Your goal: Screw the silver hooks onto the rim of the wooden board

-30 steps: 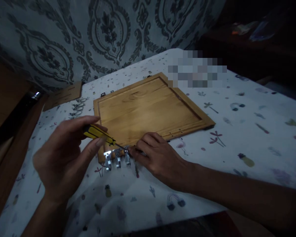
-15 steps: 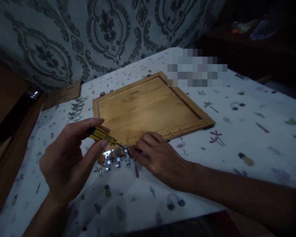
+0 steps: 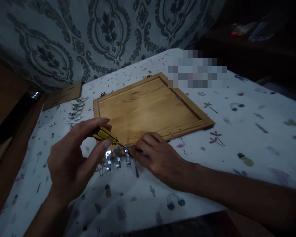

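A wooden board [image 3: 150, 108] with a raised frame lies flat on the printed tablecloth [image 3: 249, 131]. Along its near edge sits a shiny metal hook rack [image 3: 117, 157] with three hooks hanging over the side. My left hand [image 3: 74, 161] is closed round a yellow-and-black screwdriver [image 3: 105, 134], whose tip rests on a screw at the rack's right end. My right hand [image 3: 158, 158] lies on the board's near edge just right of the rack, fingers curled and pressing at the rack's end.
More metal hook pieces [image 3: 76, 110] lie on the cloth at the far left, beside a flat brown cardboard piece [image 3: 62, 95]. A patterned curtain [image 3: 101, 33] hangs behind the table. A dark wooden ledge [image 3: 10, 131] runs along the left.
My left hand has slid a little to the right along the screwdriver handle, closer to the rack. My right hand and the board have stayed in place.
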The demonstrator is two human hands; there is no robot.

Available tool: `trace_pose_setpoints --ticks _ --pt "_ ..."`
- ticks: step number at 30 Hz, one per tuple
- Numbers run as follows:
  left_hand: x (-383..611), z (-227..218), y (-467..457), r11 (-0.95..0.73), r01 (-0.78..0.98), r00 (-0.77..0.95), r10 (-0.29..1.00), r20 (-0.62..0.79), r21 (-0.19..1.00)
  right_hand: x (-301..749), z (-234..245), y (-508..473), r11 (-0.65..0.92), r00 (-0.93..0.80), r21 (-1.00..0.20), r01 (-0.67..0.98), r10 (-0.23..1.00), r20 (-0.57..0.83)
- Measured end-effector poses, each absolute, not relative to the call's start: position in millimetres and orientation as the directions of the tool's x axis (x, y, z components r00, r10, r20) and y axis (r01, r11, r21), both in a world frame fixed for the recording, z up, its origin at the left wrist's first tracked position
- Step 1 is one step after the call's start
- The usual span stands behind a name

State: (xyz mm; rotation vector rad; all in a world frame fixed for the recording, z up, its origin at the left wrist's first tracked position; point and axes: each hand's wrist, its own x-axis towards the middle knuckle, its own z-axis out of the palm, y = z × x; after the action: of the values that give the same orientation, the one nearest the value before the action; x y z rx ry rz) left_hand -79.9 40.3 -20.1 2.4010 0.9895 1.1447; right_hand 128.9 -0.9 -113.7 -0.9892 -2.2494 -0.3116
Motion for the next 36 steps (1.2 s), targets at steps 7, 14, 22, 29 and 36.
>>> trace_pose_setpoints --ticks 7,14,22,29,36 --pt "-78.2 -18.7 39.6 -0.753 0.456 0.419 0.653 0.631 0.475 129.5 -112.6 -0.5 0.686 -0.516 -0.022 0.727 0.568 0.642" --pt "-78.5 -16.4 45.2 -0.778 0.325 0.470 0.627 0.622 0.538 129.2 -113.3 -1.7 0.686 -0.522 -0.032 0.727 0.582 0.624" --pt "-77.1 -20.7 45.0 -0.779 0.380 0.406 0.625 0.667 0.498 128.4 -114.3 -0.7 0.692 -0.514 -0.046 0.720 0.576 0.636" --pt "-76.9 -17.9 46.1 -0.718 0.239 0.349 0.692 0.633 0.653 129.4 -113.0 -1.8 0.689 -0.523 -0.036 0.724 0.582 0.622" --pt "-73.6 -19.6 43.5 -0.710 0.227 0.250 0.704 0.665 0.666 129.6 -114.4 -1.5 0.689 -0.532 -0.033 0.724 0.588 0.609"
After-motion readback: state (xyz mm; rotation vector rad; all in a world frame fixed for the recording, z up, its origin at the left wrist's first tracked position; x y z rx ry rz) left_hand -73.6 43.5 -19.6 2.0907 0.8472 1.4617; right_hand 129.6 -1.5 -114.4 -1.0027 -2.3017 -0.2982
